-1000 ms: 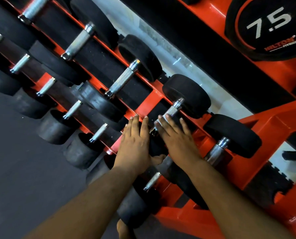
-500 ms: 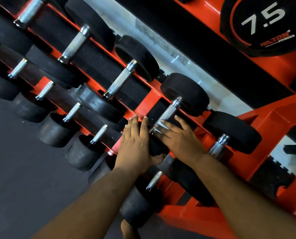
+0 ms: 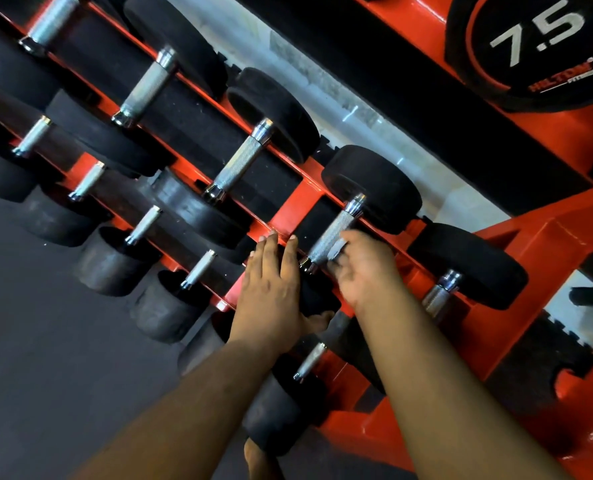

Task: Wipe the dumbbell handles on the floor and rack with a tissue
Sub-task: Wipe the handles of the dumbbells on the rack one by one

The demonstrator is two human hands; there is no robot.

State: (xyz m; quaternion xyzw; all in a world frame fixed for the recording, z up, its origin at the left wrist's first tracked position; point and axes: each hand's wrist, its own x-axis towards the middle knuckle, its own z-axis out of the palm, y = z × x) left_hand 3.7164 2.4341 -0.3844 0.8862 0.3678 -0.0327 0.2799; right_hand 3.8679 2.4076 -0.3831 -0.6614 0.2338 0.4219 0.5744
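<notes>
the right hand (image 3: 364,268) curls its fingers over the lower end of one dumbbell handle (image 3: 333,233) on the red rack (image 3: 516,258); it is blurred, and something pale shows under the fingers, maybe the tissue, though i cannot tell for sure. the left hand (image 3: 271,285) lies flat with straight fingers on the black weight head (image 3: 317,299) just below that handle, holding nothing, seemingly steadying it. this handle sits second from the rack's right end in the upper row, with its other black head above it. it looks like the wiping of this handle is in hand. the next move likely calls for rubbing along the knurled metal up to the chrome collar (image 3: 354,206), then shifting to the neighbouring handle (image 3: 438,294) to the right of it.
</notes>
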